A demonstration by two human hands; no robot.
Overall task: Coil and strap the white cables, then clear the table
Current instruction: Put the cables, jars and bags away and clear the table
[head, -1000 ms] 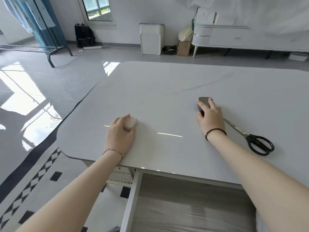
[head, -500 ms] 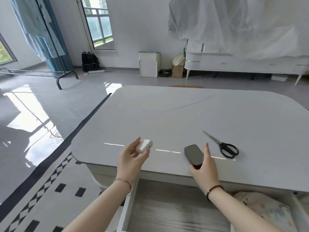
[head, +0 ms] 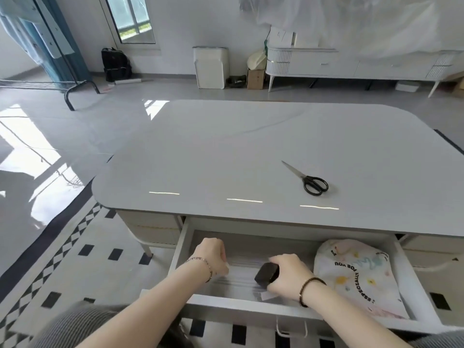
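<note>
Right hand (head: 286,275) — clamped on black case (head: 266,273) inside open drawer (head: 251,306); left hand (head: 212,256) curled, contents untellable. White cables unseen. Scissors (head: 311,183) alone on table (head: 226,146) — clearing nearly done

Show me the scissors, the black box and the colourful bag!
scissors (head: 303,176), head view, where the blades meet the black handles.
black box (head: 265,273), head view, its dark top face.
colourful bag (head: 351,272), head view, middle of its printed cloth.
</note>
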